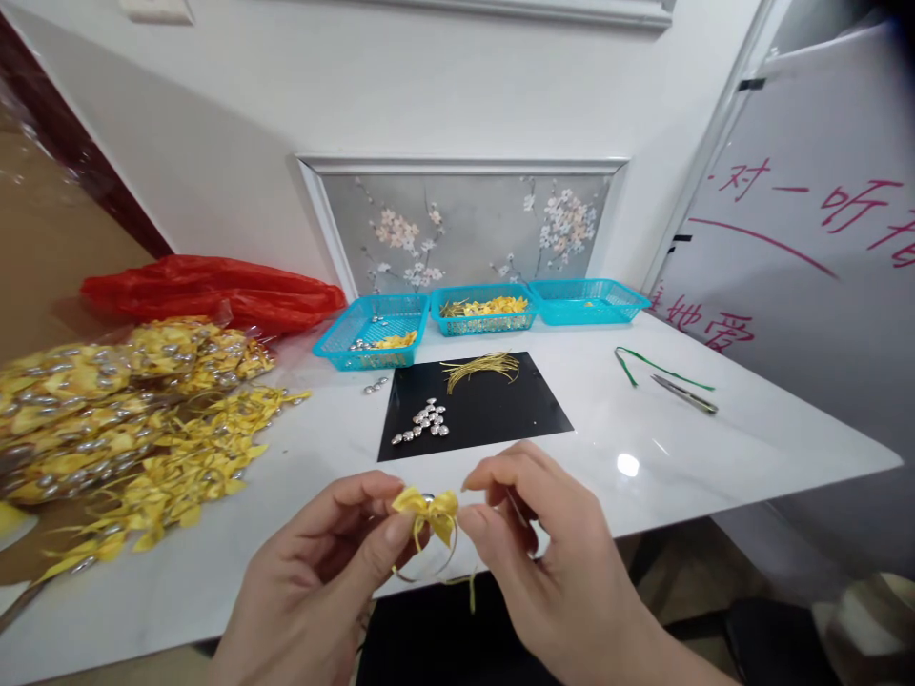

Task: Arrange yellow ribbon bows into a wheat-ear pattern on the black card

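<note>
Between my two hands, near the table's front edge, is a yellow ribbon bow with a silver bead at its top and a looped cord hanging below. My left hand pinches the bow's left side between thumb and fingers. My right hand is at the bow's right side, its thumb close to the ribbon and its index finger lifted apart. Beyond them lies a black mat bearing a cluster of silver beads and a bundle of gold cords.
Three blue baskets stand along the wall, holding yellow pieces and beads. Yellow beaded garlands and a red bag fill the left. Green string and a small cutting tool lie at the right.
</note>
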The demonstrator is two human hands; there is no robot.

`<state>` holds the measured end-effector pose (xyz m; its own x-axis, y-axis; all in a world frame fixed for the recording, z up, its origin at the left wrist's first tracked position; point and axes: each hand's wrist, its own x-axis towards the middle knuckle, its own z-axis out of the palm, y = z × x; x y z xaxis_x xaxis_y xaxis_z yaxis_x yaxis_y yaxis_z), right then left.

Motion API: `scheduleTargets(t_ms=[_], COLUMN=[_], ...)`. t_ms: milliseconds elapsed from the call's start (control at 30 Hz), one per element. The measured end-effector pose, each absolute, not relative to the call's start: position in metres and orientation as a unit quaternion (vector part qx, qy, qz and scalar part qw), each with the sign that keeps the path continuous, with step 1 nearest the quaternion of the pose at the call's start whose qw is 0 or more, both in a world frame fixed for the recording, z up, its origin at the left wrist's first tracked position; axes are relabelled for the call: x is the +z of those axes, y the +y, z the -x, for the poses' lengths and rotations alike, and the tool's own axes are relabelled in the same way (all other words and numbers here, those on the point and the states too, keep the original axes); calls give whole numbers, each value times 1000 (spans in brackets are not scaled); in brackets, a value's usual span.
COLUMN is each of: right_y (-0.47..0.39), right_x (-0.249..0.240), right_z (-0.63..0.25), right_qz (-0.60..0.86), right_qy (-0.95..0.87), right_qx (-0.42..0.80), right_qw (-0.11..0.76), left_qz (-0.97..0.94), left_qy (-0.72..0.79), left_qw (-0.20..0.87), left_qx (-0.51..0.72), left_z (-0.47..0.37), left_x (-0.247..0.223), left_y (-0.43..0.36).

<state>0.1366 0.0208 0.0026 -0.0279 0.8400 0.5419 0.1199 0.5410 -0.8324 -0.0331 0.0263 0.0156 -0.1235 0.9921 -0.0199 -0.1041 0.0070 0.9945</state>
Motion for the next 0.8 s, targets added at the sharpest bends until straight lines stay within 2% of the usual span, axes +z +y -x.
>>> scheduleTargets(t_ms=[67, 233, 367, 633, 800], right_y=[16, 15, 15, 15, 17], right_x=[1, -2, 0, 7, 10], right_z=[-133, -125, -128, -133, -142], right_qz=[354, 357, 354, 332, 334], right_qy=[-674, -743, -726, -690, -665], right_qx=[216, 147, 205, 312, 381], right_qw=[612, 547, 553, 563, 549], left_qz=[-424, -429, -470, -559, -593], left_qy=[506, 503, 519, 573, 531], left_qw=[503, 480, 441, 289, 279], left_qx=[558, 577, 562, 525, 536], left_z=[31, 32, 41, 37, 31], left_x=[16, 8, 0, 4, 3], left_y=[26, 24, 22, 13, 7])
